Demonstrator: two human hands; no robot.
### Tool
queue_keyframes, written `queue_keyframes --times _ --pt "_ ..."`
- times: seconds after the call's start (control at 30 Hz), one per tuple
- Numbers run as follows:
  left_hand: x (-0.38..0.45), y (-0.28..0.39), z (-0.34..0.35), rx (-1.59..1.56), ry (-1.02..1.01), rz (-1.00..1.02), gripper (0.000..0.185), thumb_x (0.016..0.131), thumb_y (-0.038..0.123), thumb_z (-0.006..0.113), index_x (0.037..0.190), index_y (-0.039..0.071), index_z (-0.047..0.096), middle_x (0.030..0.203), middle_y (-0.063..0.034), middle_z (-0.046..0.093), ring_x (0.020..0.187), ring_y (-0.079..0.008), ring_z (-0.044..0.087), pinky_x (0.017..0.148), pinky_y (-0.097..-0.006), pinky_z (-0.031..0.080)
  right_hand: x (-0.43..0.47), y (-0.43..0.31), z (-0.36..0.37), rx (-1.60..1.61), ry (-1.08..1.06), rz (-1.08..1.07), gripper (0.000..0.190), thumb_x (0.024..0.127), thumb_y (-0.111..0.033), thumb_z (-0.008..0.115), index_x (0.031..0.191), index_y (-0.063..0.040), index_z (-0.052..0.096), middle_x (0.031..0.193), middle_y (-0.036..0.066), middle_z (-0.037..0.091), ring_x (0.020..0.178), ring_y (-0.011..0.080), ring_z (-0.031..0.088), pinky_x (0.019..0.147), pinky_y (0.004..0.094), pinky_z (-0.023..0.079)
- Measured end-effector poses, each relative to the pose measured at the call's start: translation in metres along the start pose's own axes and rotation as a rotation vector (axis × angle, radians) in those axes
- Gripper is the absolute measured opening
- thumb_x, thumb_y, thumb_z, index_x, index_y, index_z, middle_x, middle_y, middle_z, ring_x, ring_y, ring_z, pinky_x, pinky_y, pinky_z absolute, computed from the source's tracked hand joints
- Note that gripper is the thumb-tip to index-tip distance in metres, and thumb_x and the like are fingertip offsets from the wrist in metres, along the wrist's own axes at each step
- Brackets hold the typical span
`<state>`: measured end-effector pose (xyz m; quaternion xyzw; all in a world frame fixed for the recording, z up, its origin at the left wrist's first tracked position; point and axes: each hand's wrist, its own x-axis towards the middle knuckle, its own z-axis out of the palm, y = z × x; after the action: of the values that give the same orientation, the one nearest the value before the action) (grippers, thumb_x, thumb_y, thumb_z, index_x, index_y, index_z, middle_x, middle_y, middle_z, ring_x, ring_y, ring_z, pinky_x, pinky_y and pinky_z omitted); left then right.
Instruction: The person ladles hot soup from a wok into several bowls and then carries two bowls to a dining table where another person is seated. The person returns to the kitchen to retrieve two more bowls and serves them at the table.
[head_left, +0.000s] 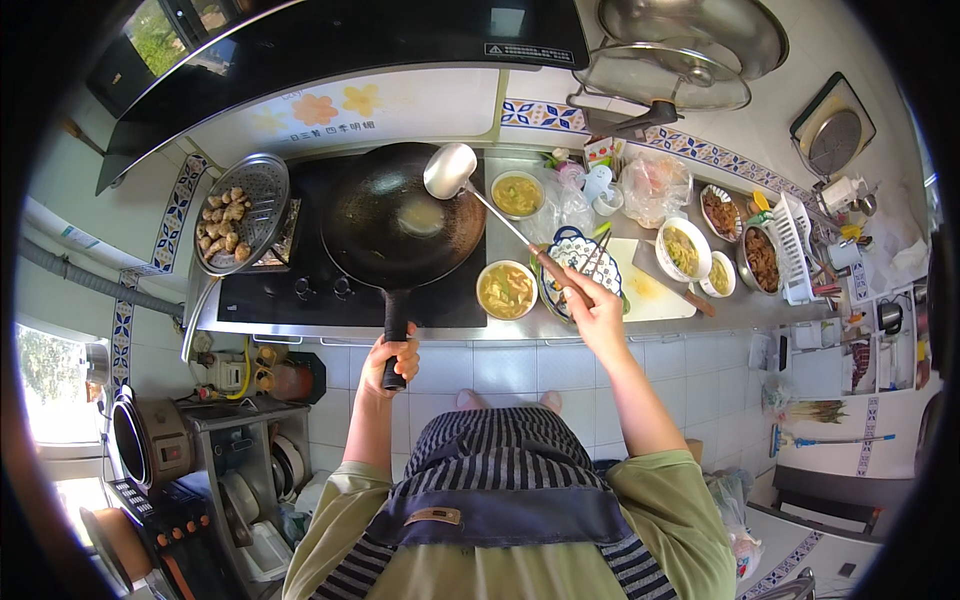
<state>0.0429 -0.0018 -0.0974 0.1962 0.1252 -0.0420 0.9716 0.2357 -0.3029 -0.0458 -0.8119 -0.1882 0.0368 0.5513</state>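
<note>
My left hand (391, 358) grips the black handle of a dark wok (375, 225), which rests on the black cooktop (262, 304). A small pool of pale liquid (420, 217) lies in the wok. My right hand (596, 311) holds a metal ladle (451, 171) by its brown wooden handle; the bowl of the ladle hangs over the wok's right rim. Below the ladle, a bowl of soup (507, 290) with egg and greens stands on the counter. Behind it is a second bowl of soup (517, 195). Chopsticks lie on a blue-and-white patterned dish (574, 251) near my right hand.
Brown lumpy pieces (223, 225) sit on a perforated metal tray (262, 180) at the left. On the right are a cleaver (664, 266) on a cutting board (630, 259), a large white soup bowl (684, 250) and dishes of brown food (759, 259). A range hood (337, 45) overhangs the cooktop.
</note>
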Motion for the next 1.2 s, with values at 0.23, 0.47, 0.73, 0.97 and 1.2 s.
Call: queue_keyframes --times 0.23,0.47,0.73,0.97,1.2 --pt "0.050 0.018 -0.015 -0.117 -0.104 -0.061 0.029 0.086 0.007 0.054 0.113 0.000 0.049 0.063 0.0011 0.041 0.043 -0.0065 0.040 0.040 -0.0226 0.035 0.020 0.007 0.085 0.049 0.015 -0.002 0.027 0.092 -0.013 0.057 0.116 -0.002 0.062 0.087 0.007 0.069 0.075 0.0122 0.063 0.067 0.0257 0.051" --pt "0.054 0.039 -0.027 -0.128 -0.065 -0.042 0.029 0.087 0.006 0.052 0.114 -0.002 0.048 0.064 0.0006 0.041 0.046 -0.0059 0.039 0.043 -0.0213 0.035 0.019 -0.012 0.193 0.144 -0.041 0.055 0.035 0.091 -0.017 0.053 0.118 0.004 0.056 0.103 0.024 0.064 0.097 0.0387 0.062 0.084 0.0408 0.049" --pt "0.057 0.031 -0.015 -0.090 -0.013 -0.061 0.025 0.086 0.005 0.053 0.110 0.000 0.052 0.064 0.0025 0.040 0.046 -0.0044 0.037 0.044 -0.0195 0.032 0.028 -0.023 0.200 0.126 -0.186 -0.045 0.051 0.094 -0.024 0.052 0.134 0.005 0.038 0.105 0.023 0.063 0.090 0.0345 0.065 0.078 0.0385 0.050" --pt "0.046 0.042 -0.010 -0.078 -0.009 -0.109 0.027 0.089 0.009 0.051 0.114 0.000 0.052 0.065 0.0006 0.042 0.047 -0.0058 0.038 0.045 -0.0211 0.033 -0.033 -0.010 0.108 0.337 -0.526 0.060 0.047 0.091 -0.024 0.062 0.126 0.003 0.049 0.087 0.011 0.069 0.071 0.0153 0.066 0.064 0.0266 0.051" --pt "0.032 0.033 -0.024 -0.016 0.155 0.088 0.069 0.092 0.056 0.045 0.128 -0.003 0.048 0.077 -0.0088 0.059 0.068 -0.0217 0.059 0.067 -0.0310 0.054 -0.110 0.076 -0.054 0.465 -0.238 0.456 0.027 0.090 -0.016 0.063 0.114 -0.003 0.063 0.097 0.007 0.069 0.088 0.0126 0.064 0.076 0.0266 0.051"
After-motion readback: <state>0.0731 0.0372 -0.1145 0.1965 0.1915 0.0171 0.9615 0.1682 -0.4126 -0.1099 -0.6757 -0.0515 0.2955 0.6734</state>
